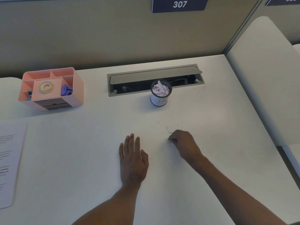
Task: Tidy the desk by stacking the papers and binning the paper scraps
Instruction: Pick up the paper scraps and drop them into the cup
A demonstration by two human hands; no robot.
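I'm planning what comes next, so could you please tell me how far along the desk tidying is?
Done: the papers lie together at the left edge, and the bin holds crumpled scraps. In hand: the right hand reaches with curled fingers, its grip blurred. Left: a few loose scraps beside it.

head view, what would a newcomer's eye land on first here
Two bare hands low in the middle: the left hand lies flat on the white desk, and the right hand curls, blurred, at tiny paper scraps. Behind them stands a small mesh bin stuffed with crumpled paper, and a pink organizer holding a tape roll sits far left.
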